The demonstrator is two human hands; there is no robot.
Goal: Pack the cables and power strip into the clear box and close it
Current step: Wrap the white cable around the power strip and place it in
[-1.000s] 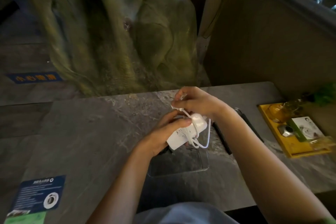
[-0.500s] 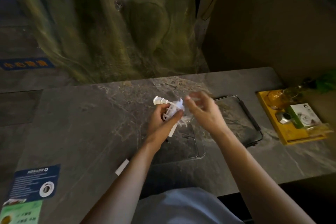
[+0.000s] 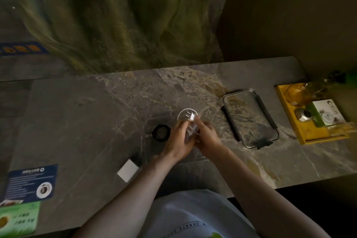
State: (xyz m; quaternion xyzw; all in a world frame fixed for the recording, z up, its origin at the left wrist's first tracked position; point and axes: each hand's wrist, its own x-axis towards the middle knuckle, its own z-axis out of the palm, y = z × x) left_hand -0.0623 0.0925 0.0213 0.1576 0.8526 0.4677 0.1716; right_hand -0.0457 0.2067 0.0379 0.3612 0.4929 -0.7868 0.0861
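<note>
**Bench [image 3: 77, 121] contents, listed against the clear box [image 3: 144, 141].**

1. Blue card [image 3: 31, 183]: lay flat, well to the left of the clear box, at the near edge.
2. White block [image 3: 128, 170]: lay just outside the box's near-left corner. What it was could not be told.
3. Black cable [image 3: 161, 133]: coiled small, lay inside the box at its left end. Judged soft and light, likely to stay as dropped.
4. Left hand [image 3: 179, 141]: held over the box's middle, its grip closed round the power strip from the left.
5. Power strip [image 3: 190, 127]: white, its lead wound about the body and its plug [image 3: 190, 117] standing up with prongs bare. It was held above the box's middle between both hands, not yet laid in. Judged light, with a stiff, smooth shell that might slip. The lead looked springy and apt to unwind if released. Best held across the wound turns, pinning them to the body, with the prongs kept off the box wall.
6. Right hand [image 3: 207, 139]: its grip closed on the same bundle from the right, just below the plug.
7. Lid [image 3: 251, 120]: clear, with black latches, lay flat to the right of the box and apart from it.
8. Yellow tray [image 3: 309, 137]: farther right, carried small items.
</note>
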